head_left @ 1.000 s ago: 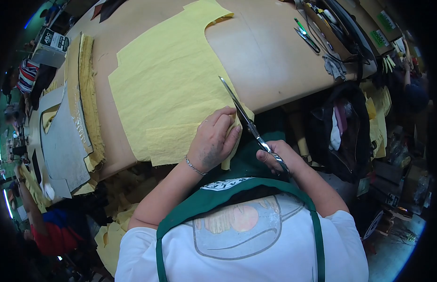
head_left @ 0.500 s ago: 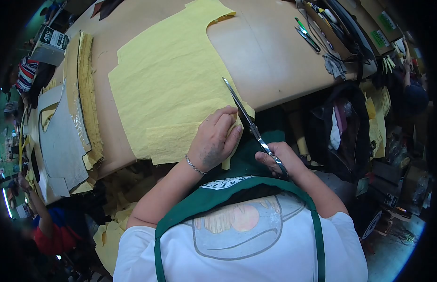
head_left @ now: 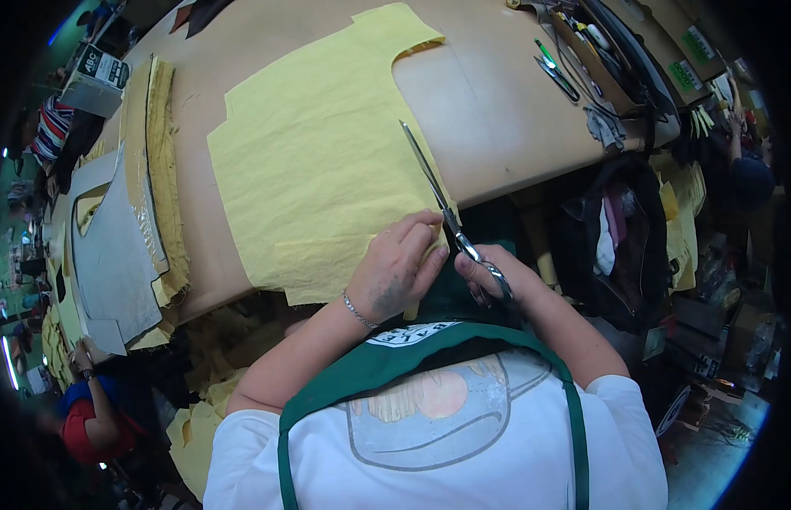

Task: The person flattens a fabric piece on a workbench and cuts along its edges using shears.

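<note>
A large piece of yellow cloth (head_left: 319,161) lies flat, its near edge hanging over the table's front edge. Near its right corner my left hand (head_left: 395,272) pinches the cloth between thumb and bent fingers. My right hand (head_left: 502,276) is wrapped around the handles of long metal scissors (head_left: 461,238). Their blades point away from me along the cloth's right side, with the tip over the cloth. The pivot is just right of my left fingertips. A narrow yellow strip hangs below my left hand, partly hidden.
Grey templates (head_left: 115,255) and a stack of yellow cloth (head_left: 162,170) lie on the left of the table (head_left: 489,110). Thread snips (head_left: 557,76), a grey rag (head_left: 606,127) and a tool box (head_left: 595,51) sit at right. A dark bag (head_left: 612,246) hangs below. Co-workers are at both sides.
The cloth has shifted slightly right and toward me. My left hand has slid a little lower with it. The scissors have turned more upright, and their handles look wider apart.
</note>
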A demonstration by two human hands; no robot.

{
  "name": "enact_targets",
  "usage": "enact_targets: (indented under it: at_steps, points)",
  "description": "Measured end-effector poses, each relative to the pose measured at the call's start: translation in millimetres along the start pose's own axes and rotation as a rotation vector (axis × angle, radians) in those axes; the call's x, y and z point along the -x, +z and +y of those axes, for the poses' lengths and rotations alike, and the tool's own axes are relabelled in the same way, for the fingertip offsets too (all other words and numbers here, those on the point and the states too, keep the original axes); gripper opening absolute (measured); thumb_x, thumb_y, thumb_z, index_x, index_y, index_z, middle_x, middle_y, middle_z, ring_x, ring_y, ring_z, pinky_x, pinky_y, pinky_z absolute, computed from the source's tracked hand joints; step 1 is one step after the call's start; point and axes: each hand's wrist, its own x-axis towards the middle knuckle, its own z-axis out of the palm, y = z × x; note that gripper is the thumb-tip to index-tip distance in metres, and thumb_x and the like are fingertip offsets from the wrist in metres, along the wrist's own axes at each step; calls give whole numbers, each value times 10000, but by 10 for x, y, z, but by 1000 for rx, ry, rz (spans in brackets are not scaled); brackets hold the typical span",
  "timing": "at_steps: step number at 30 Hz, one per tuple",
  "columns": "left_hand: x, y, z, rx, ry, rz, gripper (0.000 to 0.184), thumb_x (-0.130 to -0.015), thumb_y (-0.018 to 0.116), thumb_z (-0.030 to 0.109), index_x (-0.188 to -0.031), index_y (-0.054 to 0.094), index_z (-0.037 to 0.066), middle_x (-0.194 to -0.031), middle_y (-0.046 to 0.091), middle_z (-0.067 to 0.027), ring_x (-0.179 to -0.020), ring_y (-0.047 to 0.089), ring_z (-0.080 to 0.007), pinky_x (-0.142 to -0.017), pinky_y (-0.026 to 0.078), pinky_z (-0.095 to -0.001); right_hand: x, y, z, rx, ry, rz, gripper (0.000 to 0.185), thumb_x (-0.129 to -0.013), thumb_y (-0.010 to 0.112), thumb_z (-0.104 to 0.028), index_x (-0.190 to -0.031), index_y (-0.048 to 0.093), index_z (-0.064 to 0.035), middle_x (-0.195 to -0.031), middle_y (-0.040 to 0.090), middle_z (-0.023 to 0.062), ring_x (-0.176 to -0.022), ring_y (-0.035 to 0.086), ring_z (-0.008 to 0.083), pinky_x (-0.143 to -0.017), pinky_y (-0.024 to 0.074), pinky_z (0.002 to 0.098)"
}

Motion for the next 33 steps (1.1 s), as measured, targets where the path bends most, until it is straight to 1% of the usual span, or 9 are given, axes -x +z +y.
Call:
enact_targets:
  at_steps: [6,9,12,18,24,27,30,33]
  points:
    - [45,12,3,4,-6,-8,149,-789,550,105,-813,463,-13,-1042,528,-169,-821,552,-307,-689,449,-343,1,12,-5,9,8,52,706,-648,487,-713,-718,518,-12,-527,480,35,-475,518,123,-459,438,253]
    - [52,28,-10,20,-9,-14,154,-792,546,113,-811,462,-14,-1052,524,-165,-825,552,-307,-688,448,-342,28,12,21,31,13,90,718,-626,493,-726,-702,517,-13,-519,478,32,-463,520,124,-445,436,253]
    - [54,27,-5,34,-23,-19,156,-794,544,117,-811,460,-13,-1056,522,-165,-835,551,-307,-692,447,-343,32,23,45,59,46,116,703,-631,497,-719,-675,512,-17,-508,473,29,-445,518,126,-431,433,253]
    - [75,44,-24,30,1,0,156,-791,546,113,-824,458,-12,-1051,524,-166,-859,547,-307,-703,446,-342,71,52,24,88,84,146,617,-675,541,-646,-624,491,-33,-491,465,25,-426,508,120,-417,422,252]
    - [79,52,-21,51,-14,-15,151,-785,549,99,-829,458,-14,-1044,524,-173,-862,545,-309,-710,446,-342,101,73,22,58,97,164,572,-701,571,-588,-643,508,-22,-489,467,21,-410,488,111,-406,410,248]
    - [82,45,-26,68,-13,-27,150,-778,552,92,-829,458,-13,-1041,524,-176,-860,544,-309,-713,445,-346,87,42,51,76,64,145,587,-708,548,-604,-658,511,-20,-492,465,23,-417,485,110,-407,409,251]
    - [97,32,-4,72,6,-42,145,-769,554,82,-822,455,-11,-1040,521,-177,-858,541,-312,-717,444,-352,11,-15,-53,42,1,81,632,-696,511,-652,-675,512,-20,-501,464,27,-437,495,115,-411,411,252]
    - [111,26,38,70,21,-69,138,-762,552,72,-810,451,-8,-1040,515,-176,-860,537,-313,-722,442,-357,-131,-39,-67,-21,-17,66,681,-677,478,-698,-689,513,-18,-514,467,32,-456,505,120,-413,413,253]
